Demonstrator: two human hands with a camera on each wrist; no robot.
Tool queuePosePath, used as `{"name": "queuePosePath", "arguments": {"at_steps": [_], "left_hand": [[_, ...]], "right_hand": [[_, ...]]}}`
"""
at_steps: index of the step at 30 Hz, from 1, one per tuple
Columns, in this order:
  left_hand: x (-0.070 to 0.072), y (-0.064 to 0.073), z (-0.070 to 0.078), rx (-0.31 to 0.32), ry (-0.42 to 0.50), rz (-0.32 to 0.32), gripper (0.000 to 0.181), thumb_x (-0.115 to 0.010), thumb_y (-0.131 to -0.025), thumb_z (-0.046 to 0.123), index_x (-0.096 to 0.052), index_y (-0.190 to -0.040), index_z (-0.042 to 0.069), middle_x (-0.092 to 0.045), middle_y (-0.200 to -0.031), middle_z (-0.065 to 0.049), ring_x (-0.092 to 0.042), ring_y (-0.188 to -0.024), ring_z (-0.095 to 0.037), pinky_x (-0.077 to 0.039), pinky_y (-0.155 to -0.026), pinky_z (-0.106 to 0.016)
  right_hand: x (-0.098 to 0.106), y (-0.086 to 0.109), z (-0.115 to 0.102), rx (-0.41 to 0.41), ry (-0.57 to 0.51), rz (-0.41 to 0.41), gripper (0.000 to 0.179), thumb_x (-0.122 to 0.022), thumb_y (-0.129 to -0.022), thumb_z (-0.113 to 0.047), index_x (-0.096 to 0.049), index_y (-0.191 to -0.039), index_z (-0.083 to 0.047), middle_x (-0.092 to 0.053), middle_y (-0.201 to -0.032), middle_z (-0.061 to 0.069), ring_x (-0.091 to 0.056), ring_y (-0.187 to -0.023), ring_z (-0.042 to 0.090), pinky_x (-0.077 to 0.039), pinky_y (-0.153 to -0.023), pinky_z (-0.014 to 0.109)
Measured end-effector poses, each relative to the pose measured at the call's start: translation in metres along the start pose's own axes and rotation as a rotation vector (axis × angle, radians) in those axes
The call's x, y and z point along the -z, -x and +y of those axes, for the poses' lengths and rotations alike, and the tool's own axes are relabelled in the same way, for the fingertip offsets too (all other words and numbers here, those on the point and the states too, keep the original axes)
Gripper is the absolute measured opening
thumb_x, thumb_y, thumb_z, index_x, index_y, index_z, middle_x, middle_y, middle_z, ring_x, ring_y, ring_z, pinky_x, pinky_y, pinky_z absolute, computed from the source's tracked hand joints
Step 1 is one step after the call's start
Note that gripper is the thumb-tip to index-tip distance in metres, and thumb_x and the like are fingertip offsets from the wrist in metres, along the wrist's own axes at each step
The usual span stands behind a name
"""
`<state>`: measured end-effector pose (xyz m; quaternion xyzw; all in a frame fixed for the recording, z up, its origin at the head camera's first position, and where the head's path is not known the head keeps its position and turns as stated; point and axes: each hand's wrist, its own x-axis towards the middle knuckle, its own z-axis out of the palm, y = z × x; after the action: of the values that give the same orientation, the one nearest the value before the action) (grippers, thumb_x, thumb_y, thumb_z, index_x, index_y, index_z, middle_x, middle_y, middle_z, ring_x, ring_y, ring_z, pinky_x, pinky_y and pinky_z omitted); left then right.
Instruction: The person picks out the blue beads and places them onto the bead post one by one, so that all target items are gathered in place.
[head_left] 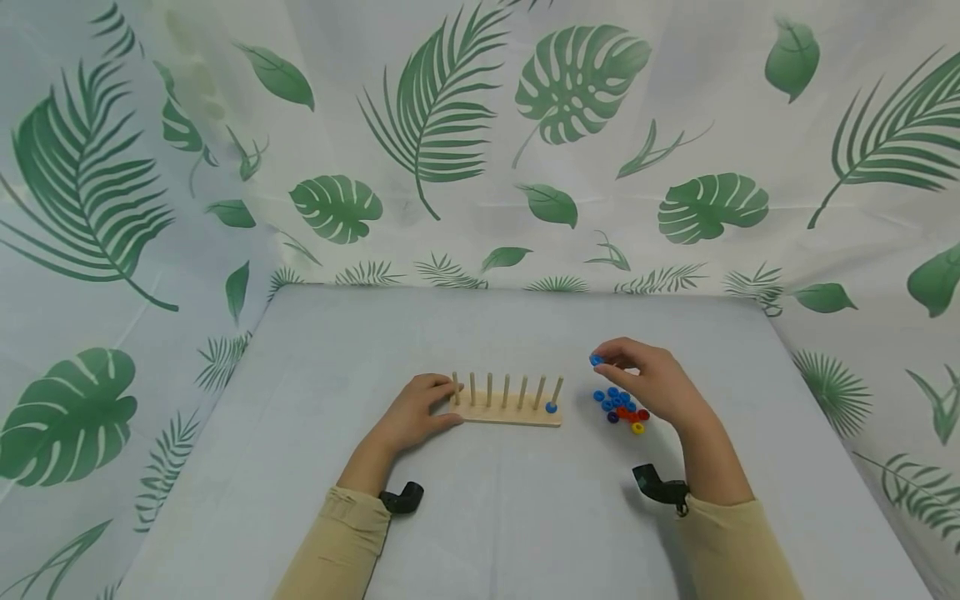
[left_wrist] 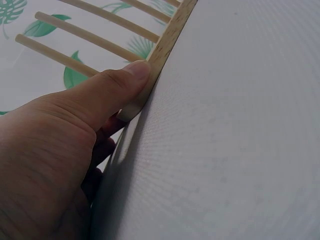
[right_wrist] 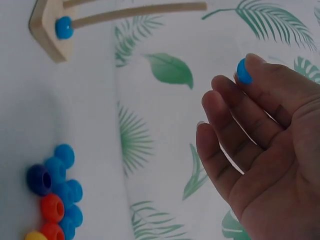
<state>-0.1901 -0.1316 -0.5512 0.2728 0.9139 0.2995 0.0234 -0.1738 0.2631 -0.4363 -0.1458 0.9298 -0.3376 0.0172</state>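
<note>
A wooden peg board [head_left: 510, 414] with several upright pegs lies in the middle of the table. My left hand [head_left: 411, 412] grips its left end, the thumb [left_wrist: 136, 72] pressed along the front edge and the other fingers behind. One blue bead [head_left: 551, 407] sits at the foot of the rightmost peg. Raised to the right of the board, my right hand [head_left: 651, 379] pinches another blue bead [right_wrist: 244, 71] between thumb and index finger. Its other fingers are spread, loosely bent. Below this hand lies a pile of loose beads [right_wrist: 56, 170], blue, dark blue, red and yellow.
A pale cloth covers the table [head_left: 480, 500]. Behind it and at both sides hangs a white curtain [head_left: 480, 233] with green leaves. A black wrist camera [head_left: 402, 498] sits on the left wrist and another black camera [head_left: 660, 485] on the right.
</note>
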Motion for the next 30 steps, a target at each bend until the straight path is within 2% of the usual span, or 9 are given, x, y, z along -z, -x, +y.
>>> {"name": "queuePosePath", "arguments": {"at_steps": [10,17,30], "left_hand": [[-0.001,-0.001,-0.002,-0.001,-0.006,-0.006,0.059,-0.073,-0.088,0.042,-0.058,-0.139,0.019,-0.055,-0.137,-0.007,-0.046,-0.134,-0.027,-0.037,-0.116,-0.044],[-0.001,-0.001,-0.002,-0.014,-0.014,0.003,0.058,-0.073,-0.088,0.042,-0.058,-0.139,0.019,-0.055,-0.136,-0.006,-0.046,-0.134,-0.028,-0.038,-0.115,-0.044],[0.000,0.000,-0.001,-0.026,-0.009,0.017,0.057,-0.075,-0.087,0.040,-0.060,-0.137,0.018,-0.056,-0.135,-0.007,-0.047,-0.133,-0.028,-0.039,-0.114,-0.044]], "right_hand": [[-0.015,-0.005,-0.017,0.090,-0.055,-0.014,0.019,-0.068,-0.095,-0.030,-0.068,-0.113,-0.023,-0.070,-0.108,-0.005,-0.067,-0.100,0.020,-0.056,-0.089,0.046],[-0.027,-0.008,-0.019,0.086,-0.096,-0.041,0.020,-0.068,-0.095,-0.030,-0.069,-0.113,-0.021,-0.070,-0.108,-0.006,-0.067,-0.099,0.018,-0.055,-0.083,0.039],[-0.047,-0.007,-0.015,0.046,-0.119,-0.041,0.017,-0.069,-0.094,-0.026,-0.069,-0.111,-0.024,-0.070,-0.105,-0.006,-0.066,-0.097,0.018,-0.055,-0.081,0.037]]}}
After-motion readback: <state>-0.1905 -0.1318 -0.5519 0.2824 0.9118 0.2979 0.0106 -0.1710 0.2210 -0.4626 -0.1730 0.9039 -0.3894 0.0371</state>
